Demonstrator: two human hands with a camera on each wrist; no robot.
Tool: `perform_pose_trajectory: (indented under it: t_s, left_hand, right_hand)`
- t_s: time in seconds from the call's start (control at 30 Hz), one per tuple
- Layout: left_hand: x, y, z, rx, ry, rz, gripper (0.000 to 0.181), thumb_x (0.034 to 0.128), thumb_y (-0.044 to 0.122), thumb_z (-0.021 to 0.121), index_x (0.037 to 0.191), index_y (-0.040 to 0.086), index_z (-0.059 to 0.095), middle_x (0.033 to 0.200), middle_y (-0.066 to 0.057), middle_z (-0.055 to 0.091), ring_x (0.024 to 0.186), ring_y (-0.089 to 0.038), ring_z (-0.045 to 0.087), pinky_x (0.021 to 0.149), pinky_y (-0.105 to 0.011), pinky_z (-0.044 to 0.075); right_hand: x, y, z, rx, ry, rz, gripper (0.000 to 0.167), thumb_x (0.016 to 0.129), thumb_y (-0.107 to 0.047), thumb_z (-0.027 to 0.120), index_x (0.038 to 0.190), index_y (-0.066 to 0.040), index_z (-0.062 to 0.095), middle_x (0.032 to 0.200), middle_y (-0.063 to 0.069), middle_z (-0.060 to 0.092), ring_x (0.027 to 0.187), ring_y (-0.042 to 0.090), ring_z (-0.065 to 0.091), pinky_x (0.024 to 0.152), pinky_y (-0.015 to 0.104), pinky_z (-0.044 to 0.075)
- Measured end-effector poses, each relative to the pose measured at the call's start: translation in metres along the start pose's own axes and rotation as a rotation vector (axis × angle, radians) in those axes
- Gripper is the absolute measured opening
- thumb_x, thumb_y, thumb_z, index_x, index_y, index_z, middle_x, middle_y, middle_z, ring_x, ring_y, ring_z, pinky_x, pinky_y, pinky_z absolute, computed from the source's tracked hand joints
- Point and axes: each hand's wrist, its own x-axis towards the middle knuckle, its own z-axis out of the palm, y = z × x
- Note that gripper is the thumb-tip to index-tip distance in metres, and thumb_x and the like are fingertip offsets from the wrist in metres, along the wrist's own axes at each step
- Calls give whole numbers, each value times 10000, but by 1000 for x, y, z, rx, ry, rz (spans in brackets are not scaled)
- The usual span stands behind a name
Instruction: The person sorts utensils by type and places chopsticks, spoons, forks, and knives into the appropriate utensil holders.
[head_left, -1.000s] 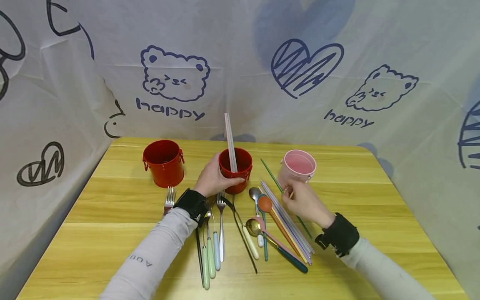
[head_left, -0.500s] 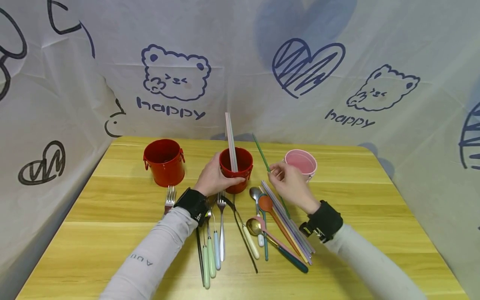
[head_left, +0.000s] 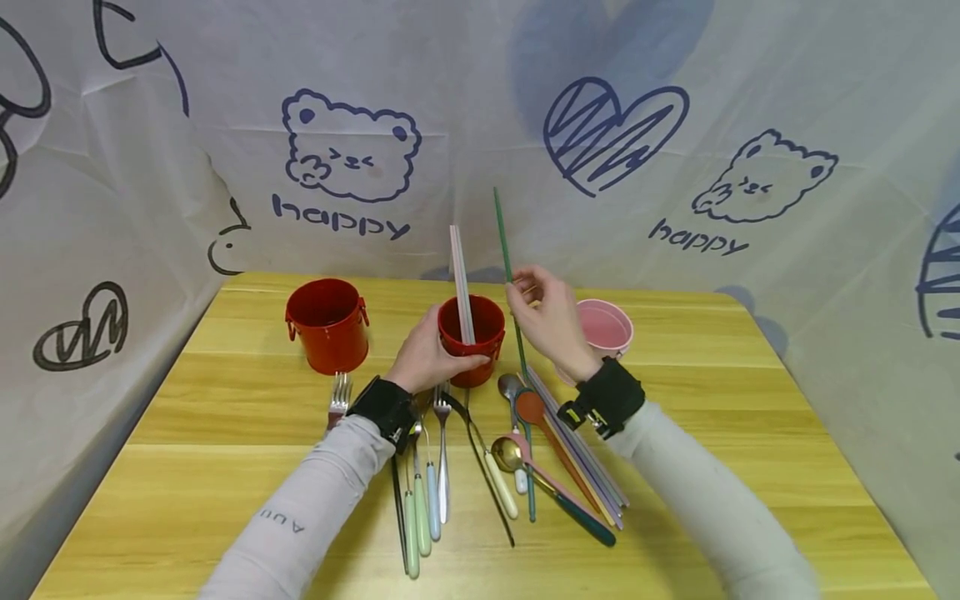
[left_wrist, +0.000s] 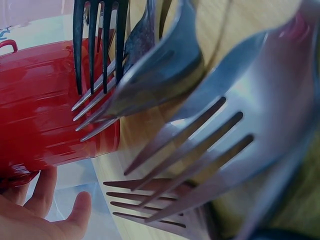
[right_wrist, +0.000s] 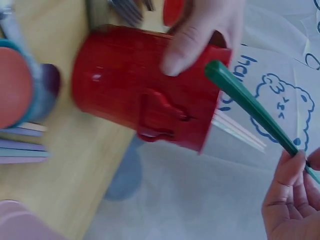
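My left hand (head_left: 426, 357) holds the middle red bucket (head_left: 480, 377), its thumb across the front just below the rim. Pale chopsticks (head_left: 460, 279) lean upright inside that bucket. To its right, my right hand (head_left: 551, 321) pinches a green chopstick (head_left: 501, 229) near its middle, held steeply upright. The right wrist view shows the chopstick's thick end (right_wrist: 216, 72) in front of the bucket's rim, outside the opening; whether it touches is unclear. In the left wrist view, several forks (left_wrist: 235, 125) lie close to the bucket's base.
Another red bucket (head_left: 330, 333) stands at the left, and a pink bucket (head_left: 607, 325) stands behind my right hand. Spoons (head_left: 530, 408) and more chopsticks (head_left: 577, 450) lie in front of the buckets. A fork (head_left: 340, 396) lies partly behind my left forearm. White cloth (head_left: 480, 150) hangs behind the table.
My right hand has moved left and up from beside the pink bucket, raising the green chopstick off the table and turning it more upright. My left hand stays on the middle red bucket.
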Motion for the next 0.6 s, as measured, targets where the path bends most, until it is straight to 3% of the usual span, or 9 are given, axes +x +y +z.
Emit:
perform_pose_trajectory:
  t_s: [0.37,0.6]
  left_hand:
    - [1,-1,0,-27,-7,42,895,757,269,896,1476,126,381,1414,-101,550,1301,-326,545,1118,-515,471]
    - [1,0,0,-22,-9,48,889,763,261,892,1475,127,376,1419,-107,543,1309,-346,538,1127,-520,462]
  right_hand:
    - [28,-14,18,112,198,-225,210,991,-58,586,1148,80,606,948,247,692,801,317,662,633,112,475]
    - [27,-1,34,68,184,-216,202,984,-78,614,1140,51,622,937,207,710,803,301,683,656,204,544]
